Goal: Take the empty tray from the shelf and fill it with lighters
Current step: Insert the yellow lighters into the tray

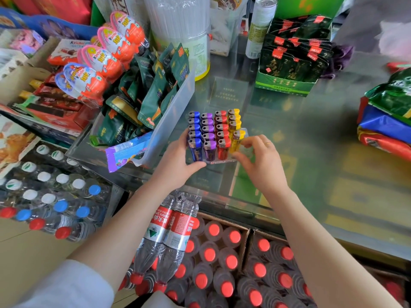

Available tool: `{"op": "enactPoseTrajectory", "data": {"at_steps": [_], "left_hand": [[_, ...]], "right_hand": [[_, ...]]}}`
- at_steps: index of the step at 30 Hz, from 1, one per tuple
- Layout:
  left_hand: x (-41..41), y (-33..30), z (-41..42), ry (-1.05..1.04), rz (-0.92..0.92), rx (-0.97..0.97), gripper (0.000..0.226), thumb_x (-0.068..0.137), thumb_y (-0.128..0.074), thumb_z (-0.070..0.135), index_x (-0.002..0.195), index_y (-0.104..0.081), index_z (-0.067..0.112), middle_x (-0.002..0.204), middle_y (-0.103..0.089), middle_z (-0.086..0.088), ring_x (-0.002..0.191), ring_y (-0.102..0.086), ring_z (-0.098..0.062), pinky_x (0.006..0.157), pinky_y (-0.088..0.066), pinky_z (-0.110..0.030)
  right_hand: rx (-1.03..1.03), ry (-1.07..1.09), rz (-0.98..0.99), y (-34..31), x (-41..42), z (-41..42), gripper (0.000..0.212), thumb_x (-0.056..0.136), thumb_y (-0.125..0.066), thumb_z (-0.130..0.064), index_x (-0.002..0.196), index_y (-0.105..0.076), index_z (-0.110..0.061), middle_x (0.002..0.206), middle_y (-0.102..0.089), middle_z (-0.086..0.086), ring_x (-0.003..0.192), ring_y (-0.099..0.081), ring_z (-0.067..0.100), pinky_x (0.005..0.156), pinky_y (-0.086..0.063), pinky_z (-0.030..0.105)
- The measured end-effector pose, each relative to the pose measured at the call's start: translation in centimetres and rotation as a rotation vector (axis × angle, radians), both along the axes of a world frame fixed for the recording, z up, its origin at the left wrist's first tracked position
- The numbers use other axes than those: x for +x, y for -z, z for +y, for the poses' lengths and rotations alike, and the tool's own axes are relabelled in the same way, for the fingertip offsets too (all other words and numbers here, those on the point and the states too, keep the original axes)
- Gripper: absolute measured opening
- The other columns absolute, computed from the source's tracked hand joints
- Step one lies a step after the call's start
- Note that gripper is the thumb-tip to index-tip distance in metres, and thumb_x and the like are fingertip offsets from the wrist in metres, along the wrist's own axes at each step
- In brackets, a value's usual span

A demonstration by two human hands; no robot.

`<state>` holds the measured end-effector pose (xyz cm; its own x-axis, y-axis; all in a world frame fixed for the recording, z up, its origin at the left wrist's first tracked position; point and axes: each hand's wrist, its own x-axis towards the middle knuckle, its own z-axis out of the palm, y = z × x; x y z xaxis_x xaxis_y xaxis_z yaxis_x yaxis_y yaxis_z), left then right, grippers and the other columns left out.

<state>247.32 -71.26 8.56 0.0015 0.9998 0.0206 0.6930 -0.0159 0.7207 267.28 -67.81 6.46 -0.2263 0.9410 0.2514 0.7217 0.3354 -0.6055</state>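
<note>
A clear plastic tray (222, 161) stands on the glass counter (311, 138), holding upright lighters in four rows: blue (195, 146), purple (209, 147), red (223, 146) and yellow (236, 138). My left hand (178, 161) grips the tray's near left corner, thumb along its front edge. My right hand (260, 158) pinches the nearest yellow lighter, which leans at the tray's right side. The tray's far edge is hidden behind the lighters.
A clear bin (169, 116) of green snack packets sits just left of the tray. Behind it are chocolate eggs (100, 56) and a green tea box (289, 63). Bagged goods (389, 121) lie at the right. Bottled water (211, 252) stands below the counter.
</note>
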Motion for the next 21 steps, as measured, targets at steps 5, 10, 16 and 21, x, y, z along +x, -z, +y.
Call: {"op": "enactPoseTrajectory", "data": {"at_steps": [5, 10, 16, 21], "left_hand": [[0.4, -0.1, 1.5, -0.021, 0.050, 0.042, 0.055, 0.077, -0.070, 0.016, 0.125, -0.045, 0.019, 0.091, -0.044, 0.028, 0.083, -0.038, 0.011, 0.068, -0.025, 0.007], [1.2, 0.1, 3.5, -0.211, 0.077, 0.051, 0.043, 0.082, -0.063, 0.022, 0.122, -0.047, 0.016, 0.103, -0.056, 0.007, 0.087, -0.052, -0.010, 0.069, -0.033, -0.017], [1.8, -1.9, 3.5, -0.208, 0.189, 0.158, 0.052, 0.084, -0.058, 0.023, 0.131, -0.038, 0.014, 0.115, -0.048, -0.003, 0.082, -0.047, -0.016, 0.068, -0.039, -0.028], [1.6, -3.6, 5.2, -0.097, 0.178, 0.173, 0.046, 0.085, -0.057, 0.024, 0.128, -0.044, 0.015, 0.107, -0.055, 0.003, 0.074, -0.053, -0.015, 0.069, -0.044, -0.031]], "right_hand": [[-0.092, -0.029, -0.082, -0.4, -0.2, 0.9, 0.045, 0.068, -0.077, -0.028, 0.101, -0.057, -0.005, 0.105, -0.055, 0.014, 0.096, -0.049, 0.032, 0.086, -0.044, 0.039], [-0.142, 0.077, -0.016, -0.3, -1.2, 3.1, 0.041, 0.071, -0.075, -0.026, 0.100, -0.056, -0.004, 0.106, -0.053, 0.013, 0.099, -0.053, 0.031, 0.084, -0.044, 0.035], [-0.107, 0.159, -0.022, -0.2, -2.3, 7.7, 0.042, 0.074, -0.072, -0.027, 0.105, -0.056, -0.004, 0.110, -0.052, 0.016, 0.102, -0.050, 0.033, 0.088, -0.043, 0.039], [-0.073, 0.216, -0.023, 0.2, -2.9, 11.3, 0.041, 0.077, -0.069, -0.027, 0.108, -0.056, -0.004, 0.113, -0.053, 0.016, 0.103, -0.048, 0.033, 0.090, -0.041, 0.040]]}}
